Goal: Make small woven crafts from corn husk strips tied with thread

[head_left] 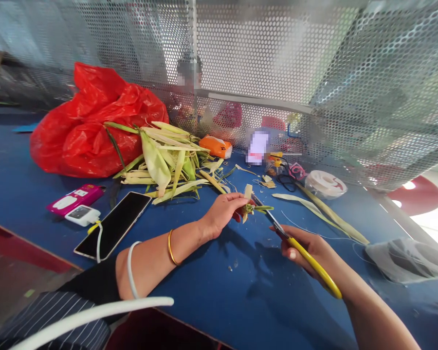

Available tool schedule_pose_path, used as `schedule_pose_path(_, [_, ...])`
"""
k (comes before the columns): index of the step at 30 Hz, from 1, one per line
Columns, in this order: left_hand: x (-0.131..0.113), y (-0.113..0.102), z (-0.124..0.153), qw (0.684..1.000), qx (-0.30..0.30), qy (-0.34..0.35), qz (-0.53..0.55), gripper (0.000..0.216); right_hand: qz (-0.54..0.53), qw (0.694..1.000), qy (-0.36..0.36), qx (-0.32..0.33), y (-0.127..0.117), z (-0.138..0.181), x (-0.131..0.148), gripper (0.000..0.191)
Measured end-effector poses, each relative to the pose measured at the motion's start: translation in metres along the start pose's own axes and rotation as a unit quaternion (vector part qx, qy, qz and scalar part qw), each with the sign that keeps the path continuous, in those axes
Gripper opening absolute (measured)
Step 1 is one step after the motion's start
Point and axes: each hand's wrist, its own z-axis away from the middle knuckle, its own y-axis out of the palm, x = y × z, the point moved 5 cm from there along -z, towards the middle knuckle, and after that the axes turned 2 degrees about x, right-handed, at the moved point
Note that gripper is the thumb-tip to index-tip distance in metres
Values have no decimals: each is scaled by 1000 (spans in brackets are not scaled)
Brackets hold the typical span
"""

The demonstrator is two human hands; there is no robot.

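Between the fingertips of my left hand (222, 213) is a small tied bundle of corn husk (248, 209), pale and green, with short ends sticking out. My right hand (319, 248) is closed around yellow-handled scissors (314, 266). Their metal blades point up and left and reach to the bundle's right side, close to my left fingertips. Whether the blades touch the husk I cannot tell. Beyond my left hand lies a heap of loose corn husks (156, 167), green and straw-coloured.
A red plastic bag (95, 126) stands behind the husks. At left lie a dark phone (115, 226), a white cabled device (83, 215) and a magenta box (76, 198). An orange packet (216, 146), a tape roll (325, 183), long husk strips (310, 209) and a thread spool (409, 260) lie farther right.
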Motion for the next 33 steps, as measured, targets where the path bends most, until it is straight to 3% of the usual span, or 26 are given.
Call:
schedule_pose_path(7, [4, 1, -1, 1000, -6, -9, 1, 17, 20, 1000, 7, 15, 2, 1, 1, 79])
schedule_pose_path(14, [2, -2, 0, 999, -37, 19, -24, 21, 15, 1000, 0, -8, 0, 0, 0, 74])
schedule_pose_path(21, [5, 5, 1, 999, 18, -2, -50, 21, 23, 1000, 6, -1, 5, -2, 3, 72])
schedule_pose_path(33, [9, 3, 0, 997, 14, -19, -69, 22, 37, 999, 24, -21, 7, -7, -3, 57])
